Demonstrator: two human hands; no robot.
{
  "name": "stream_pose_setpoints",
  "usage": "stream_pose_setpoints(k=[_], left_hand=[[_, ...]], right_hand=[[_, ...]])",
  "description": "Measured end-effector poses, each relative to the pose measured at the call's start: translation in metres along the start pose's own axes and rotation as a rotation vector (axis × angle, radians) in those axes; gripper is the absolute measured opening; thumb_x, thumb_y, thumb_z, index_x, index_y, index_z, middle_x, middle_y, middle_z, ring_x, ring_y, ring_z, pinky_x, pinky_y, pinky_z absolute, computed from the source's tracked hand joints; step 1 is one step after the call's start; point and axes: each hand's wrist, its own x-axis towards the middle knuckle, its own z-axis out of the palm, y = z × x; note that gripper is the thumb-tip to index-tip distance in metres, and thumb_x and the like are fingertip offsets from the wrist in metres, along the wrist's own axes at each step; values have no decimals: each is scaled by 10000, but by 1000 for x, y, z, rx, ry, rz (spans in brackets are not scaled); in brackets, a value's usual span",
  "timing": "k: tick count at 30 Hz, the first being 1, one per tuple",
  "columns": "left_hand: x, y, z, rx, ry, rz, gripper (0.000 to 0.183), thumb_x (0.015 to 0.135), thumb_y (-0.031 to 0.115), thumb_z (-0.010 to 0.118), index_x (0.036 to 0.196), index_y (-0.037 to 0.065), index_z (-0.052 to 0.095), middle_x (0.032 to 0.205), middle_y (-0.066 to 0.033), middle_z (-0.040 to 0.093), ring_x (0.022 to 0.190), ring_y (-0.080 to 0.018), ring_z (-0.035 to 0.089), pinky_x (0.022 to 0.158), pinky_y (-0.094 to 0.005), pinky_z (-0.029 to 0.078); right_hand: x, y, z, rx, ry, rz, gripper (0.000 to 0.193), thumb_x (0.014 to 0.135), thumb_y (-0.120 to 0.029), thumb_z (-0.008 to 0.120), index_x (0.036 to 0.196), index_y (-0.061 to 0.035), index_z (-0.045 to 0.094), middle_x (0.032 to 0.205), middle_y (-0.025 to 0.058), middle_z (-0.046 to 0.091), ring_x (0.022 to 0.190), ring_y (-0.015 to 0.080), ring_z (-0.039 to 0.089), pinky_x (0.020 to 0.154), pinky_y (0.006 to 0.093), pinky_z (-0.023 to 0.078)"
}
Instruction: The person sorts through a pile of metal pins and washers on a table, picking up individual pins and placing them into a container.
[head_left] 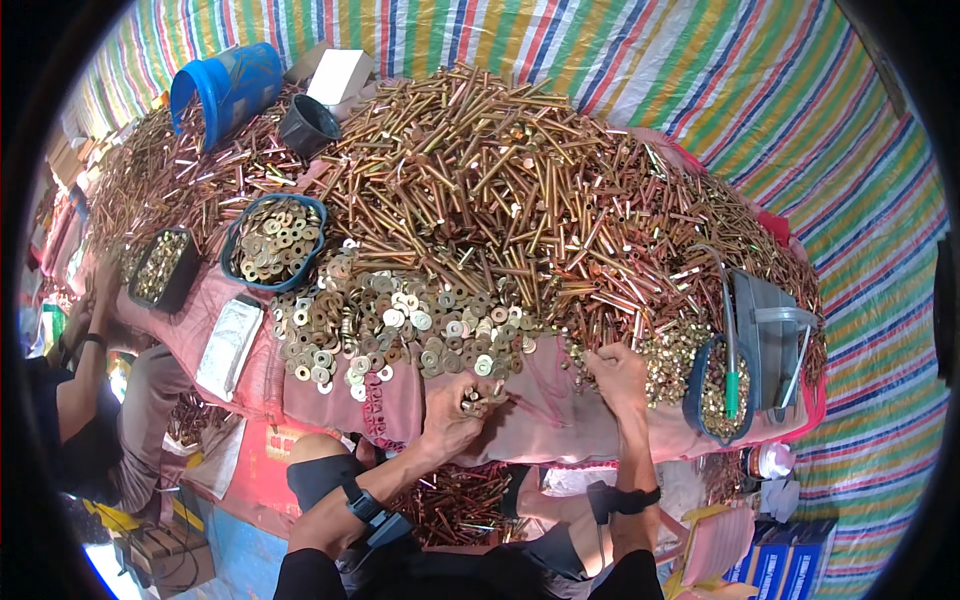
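Far left edge of the bench: a co-worker's arm (85,340) by a black tray (165,265) of small parts. Next, blue bowl (275,240) of washers, then the loose washer pile (385,330) near the front edge. Our left hand (452,405) is closed on a small bolt with washer (482,397), on the pink cloth (545,400) at the front edge. Our right hand (618,375) is just beside it, fingers curled into the nut pile (670,360); grip we can't tell. Bolt heap (520,190) fills the middle and back. Only bare room is the cloth strip between the hands. Right end: blue scoop (715,390).
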Motion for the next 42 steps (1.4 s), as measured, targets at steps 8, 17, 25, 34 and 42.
stream_pose_setpoints(k=[8,17,25,34,42], left_hand=[[2,-19,6,-400,-27,90,189,843,-12,632,1027,25,609,1002,-81,744,880,-135,690,787,-315,575],[2,-24,9,-142,54,77,192,868,-6,752,1028,38,657,836,-90,761,767,-177,768,675,-325,587],[2,-6,1,159,90,254,248,873,22,783,1081,45,649,948,-113,749,844,-205,749,733,-344,588],[-1,-3,7,-25,92,80,397,965,23,718,1348,63,620,1065,-112,772,1000,-209,772,853,-332,620],[1,-4,5,90,45,131,425,979,54,740,1387,82,625,1112,-122,790,1003,-211,778,870,-330,624]], right_hand=[[-42,-76,23,864,-330,-61,336,982,-141,783,1237,-4,610,917,99,739,727,116,685,584,229,527],[-73,-99,33,555,-308,-414,739,992,-92,747,1600,-1,338,1127,183,726,903,192,729,777,308,623],[-71,-104,30,135,-200,-953,401,946,-39,744,1333,4,647,1076,184,739,915,321,747,770,381,596],[-52,-70,16,55,-174,-635,217,932,-89,759,1140,-28,769,938,142,729,820,305,715,731,396,562],[-23,-24,5,-371,-191,-421,209,908,-128,764,1102,-56,789,903,170,661,849,379,684,760,475,542]])
